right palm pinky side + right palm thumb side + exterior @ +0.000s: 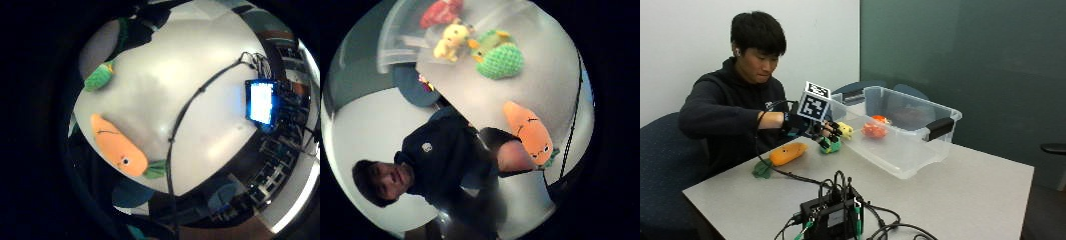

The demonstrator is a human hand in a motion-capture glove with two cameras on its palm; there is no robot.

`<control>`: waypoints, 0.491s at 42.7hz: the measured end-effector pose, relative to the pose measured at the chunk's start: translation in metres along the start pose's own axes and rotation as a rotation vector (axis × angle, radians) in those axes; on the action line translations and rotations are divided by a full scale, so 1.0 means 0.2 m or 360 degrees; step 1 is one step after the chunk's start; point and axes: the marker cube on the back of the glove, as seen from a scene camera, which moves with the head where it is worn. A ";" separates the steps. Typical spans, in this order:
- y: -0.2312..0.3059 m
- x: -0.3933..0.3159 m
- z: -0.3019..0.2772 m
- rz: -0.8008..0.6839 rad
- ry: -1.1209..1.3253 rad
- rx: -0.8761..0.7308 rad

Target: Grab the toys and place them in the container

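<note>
In the outside view my gloved right hand (814, 126) hovers over the white table (959, 190), fingers loosely spread, gripping nothing. Just below its fingertips lies a green knitted toy (830, 146) (500, 60), with a small yellow plush (845, 131) (451, 41) beside it against the clear plastic container (933, 107) (400, 35). A red toy (874, 128) (440, 12) lies inside the container. An orange carrot plush (788, 153) (119, 146) (530, 131) with green leaves rests on the table near the person, under my wrist. The green toy (100, 76) also shows beside the table's edge.
A black electronics box (830, 212) with tangled cables sits at the table's front edge, and its lit screen (261, 102) shows in the little finger side view. A black cable (185, 107) runs across the table past the carrot. A blue chair (660, 165) stands beside the person.
</note>
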 end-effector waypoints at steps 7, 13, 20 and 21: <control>-0.19 -0.05 0.16 -0.0045 0.0013 -0.0012; -0.30 -0.09 0.25 -0.0081 -0.0032 0.0060; -0.35 -0.13 0.27 -0.0104 -0.0132 0.0249; -0.35 -0.13 0.27 -0.0109 -0.0157 0.0282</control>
